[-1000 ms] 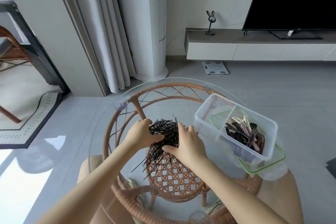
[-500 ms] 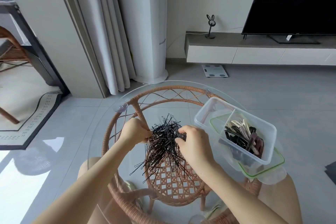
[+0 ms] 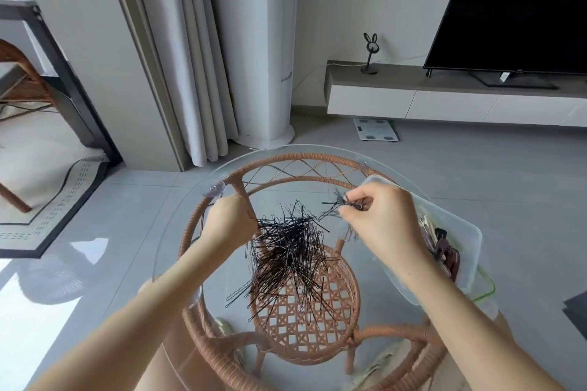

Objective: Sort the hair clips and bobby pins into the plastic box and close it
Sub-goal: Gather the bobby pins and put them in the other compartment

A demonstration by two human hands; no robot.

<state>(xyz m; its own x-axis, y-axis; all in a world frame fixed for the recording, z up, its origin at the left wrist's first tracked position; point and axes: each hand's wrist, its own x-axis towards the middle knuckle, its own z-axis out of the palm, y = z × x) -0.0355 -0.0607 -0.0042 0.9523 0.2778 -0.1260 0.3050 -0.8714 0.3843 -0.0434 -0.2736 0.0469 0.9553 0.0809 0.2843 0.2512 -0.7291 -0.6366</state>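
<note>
The right hand [image 3: 381, 225] has lifted off the heap of thin black metal bobby pins [image 3: 286, 257], pinching a small bunch [image 3: 344, 204] beside the clear plastic box [image 3: 459, 220] to its right; the left hand [image 3: 230, 225] grips the heap's edge. Splayed pins could slip out (loose pinch).

right hand [image 3: 381, 222] lifted some bobby pins [image 3: 344, 204] toward the plastic box [image 3: 459, 224]

Head view: facing forward and down from the person's head.
Nearness: hovering close above the glass table [image 3: 170, 247], lower centre.
Far field: reaching the television [image 3: 514, 6], upper right.
</note>
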